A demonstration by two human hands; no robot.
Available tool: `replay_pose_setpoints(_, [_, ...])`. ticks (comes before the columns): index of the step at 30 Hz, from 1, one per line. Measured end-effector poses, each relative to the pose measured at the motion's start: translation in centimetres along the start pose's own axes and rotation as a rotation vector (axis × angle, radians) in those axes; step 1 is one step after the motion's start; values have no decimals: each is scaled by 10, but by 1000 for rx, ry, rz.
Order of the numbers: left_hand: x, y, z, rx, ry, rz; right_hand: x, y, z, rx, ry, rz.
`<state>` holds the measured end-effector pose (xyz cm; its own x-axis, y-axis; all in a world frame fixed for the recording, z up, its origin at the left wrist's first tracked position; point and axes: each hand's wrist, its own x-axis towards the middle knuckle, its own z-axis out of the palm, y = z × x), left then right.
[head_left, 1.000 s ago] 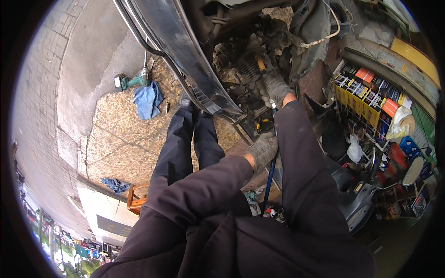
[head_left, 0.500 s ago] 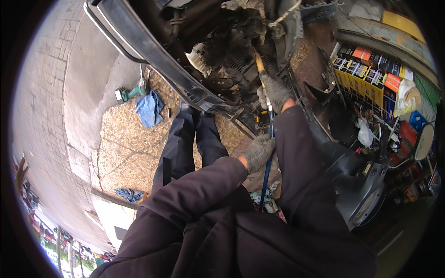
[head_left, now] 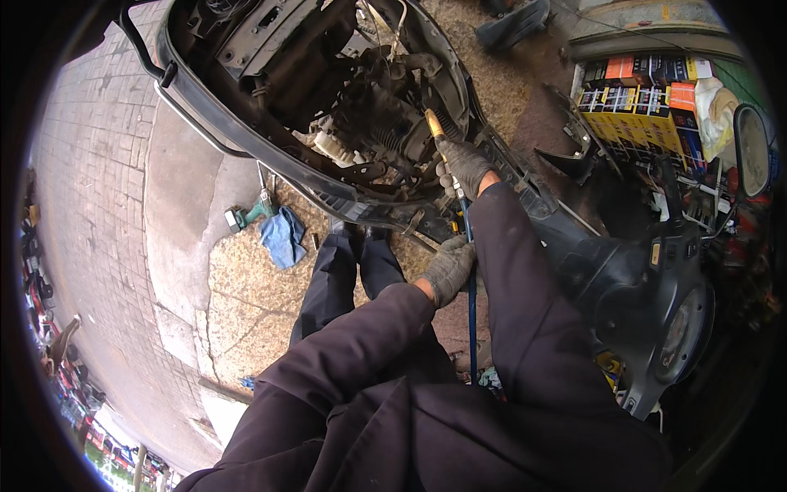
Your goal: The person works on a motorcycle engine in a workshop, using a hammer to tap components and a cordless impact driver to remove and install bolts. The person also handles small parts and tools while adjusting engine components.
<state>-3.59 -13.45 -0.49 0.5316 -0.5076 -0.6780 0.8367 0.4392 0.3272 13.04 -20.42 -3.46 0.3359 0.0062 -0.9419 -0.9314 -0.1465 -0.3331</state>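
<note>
Starting at the left of the frame, grey paving curves away, and on the rough ground at centre left lies a green cordless drill (head_left: 248, 213) with a crumpled blue rag (head_left: 283, 236) just beside it on the right. Across the upper middle sits an opened scooter (head_left: 328, 107) — dark bodywork rim sweeping round exposed engine parts, hoses and wiring. Below it, dark trouser legs (head_left: 344, 279) run down the middle of the frame toward the dark sleeves at the lower edge. Now the hands, both in grey work gloves: the left hand (head_left: 448, 266), just below centre, is clenched around the blue shaft of a long tool (head_left: 470, 312) that runs nearly straight up and down the frame. Higher up, the right hand (head_left: 463, 164) is closed round the same tool near its top, and the yellowish end (head_left: 433, 123) pokes out above the glove, right at the scooter's engine parts. Further right, a black body panel (head_left: 631, 271) lies beside the right sleeve, and in the upper right stand rows of yellow, orange and black boxes (head_left: 631, 107) — a round mirror (head_left: 750, 152) shows at the far right edge.
</note>
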Motion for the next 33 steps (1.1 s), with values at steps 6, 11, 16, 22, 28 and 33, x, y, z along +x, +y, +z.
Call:
replay_pose_setpoints(6, [-7, -6, 15, -17, 67, -105, 0, 15, -11, -81, 0, -1])
replay_pose_setpoints(11, [-22, -11, 22, -10, 55, -181, -18, 40, -23, 99, -88, -38])
replay_pose_setpoints(16, [-53, -8, 2, 11, 162, -234, -80, 104, -34, 25, -11, -174])
replay_pose_setpoints(22, [-71, -12, -36, 311, 217, -63, -176, 254, -2, -86, -25, -410])
replay_pose_setpoints(28, [-127, -69, -30, 274, 29, -58, -275, 369, 38, 446, -133, 24])
replay_pose_setpoints(33, [-171, -99, 12, 715, -10, 307, -339, 412, 68, 161, 208, -631])
